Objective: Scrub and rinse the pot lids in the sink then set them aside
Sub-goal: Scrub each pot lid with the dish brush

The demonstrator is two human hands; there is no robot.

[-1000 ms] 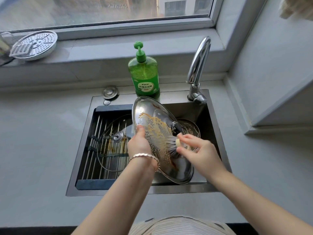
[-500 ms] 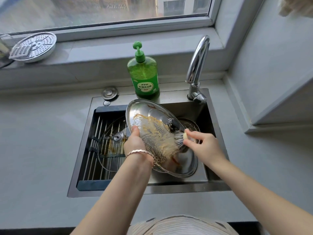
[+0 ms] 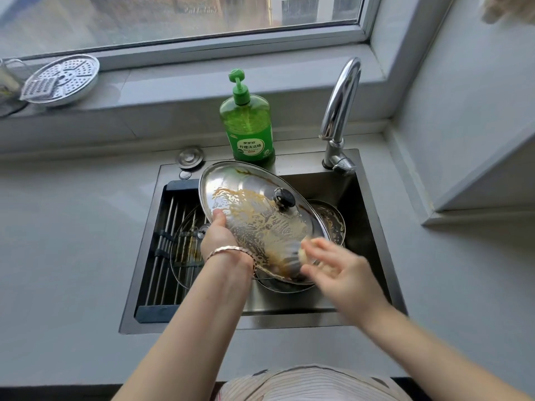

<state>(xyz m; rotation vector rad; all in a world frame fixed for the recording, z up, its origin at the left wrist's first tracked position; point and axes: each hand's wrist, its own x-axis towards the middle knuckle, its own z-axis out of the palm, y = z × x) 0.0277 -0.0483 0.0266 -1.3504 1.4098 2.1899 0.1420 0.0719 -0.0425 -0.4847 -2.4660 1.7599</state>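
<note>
A large steel pot lid (image 3: 231,186) with a black knob and brown soapy smears is held tilted over the sink (image 3: 364,221). My left hand (image 3: 218,235) grips its left rim, thumb on the top face. My right hand (image 3: 333,264), blurred by motion, holds a scrubbing brush (image 3: 292,260) against the lid's lower part. A glass lid (image 3: 185,250) lies on the drain rack at the sink's left. Another dirty round piece (image 3: 333,224) lies under the steel lid at the right.
A green dish soap bottle (image 3: 246,123) stands behind the sink, next to a curved steel faucet (image 3: 341,111). A sink plug (image 3: 190,157) rests on the counter. A perforated steamer plate (image 3: 62,79) sits on the window sill at the far left. Grey counter (image 3: 72,241) surrounds the sink.
My right hand with the brush has swept down from near the knob to the lid's lower edge. The lid has tipped slightly; the knob now shows fully.
</note>
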